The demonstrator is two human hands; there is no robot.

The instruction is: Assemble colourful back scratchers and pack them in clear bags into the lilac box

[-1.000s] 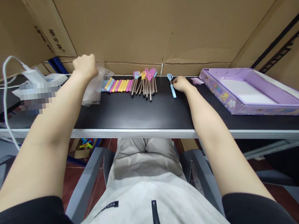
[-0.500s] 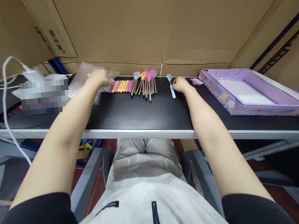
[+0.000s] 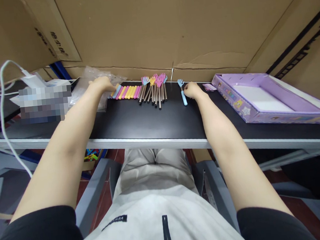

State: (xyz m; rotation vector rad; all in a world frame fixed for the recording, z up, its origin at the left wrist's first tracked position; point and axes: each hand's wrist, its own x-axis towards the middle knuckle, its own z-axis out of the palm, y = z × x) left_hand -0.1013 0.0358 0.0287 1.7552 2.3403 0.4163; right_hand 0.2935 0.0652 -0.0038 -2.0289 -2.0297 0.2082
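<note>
My left hand (image 3: 101, 84) lies over the left end of a row of coloured handles (image 3: 129, 92), partly on a clear plastic bag (image 3: 85, 88). Its thumb stretches toward the handles, while the other fingers are partly hidden. Pink, yellow and blue handles lie side by side there. Several small telescopic back scratchers (image 3: 154, 90) with claw heads and bare metal shafts form a pile in the middle. Right of them lies a single back scratcher with a blue handle (image 3: 184, 98). My right hand (image 3: 193, 90) rests beside it with curled fingers; whether they hold anything is hidden.
A purple open box (image 3: 284, 117) stands on the right of the black table (image 3: 149, 124). Near it lies a small pink card (image 3: 209, 87). A white cable (image 3: 1, 97) hangs over the front edge at the left. Cardboard (image 3: 151, 26) walls the back.
My left hand has shifted slightly to the left, showing more of the blue handle at the row's end. My right hand and the back scratchers are nearly unchanged.
</note>
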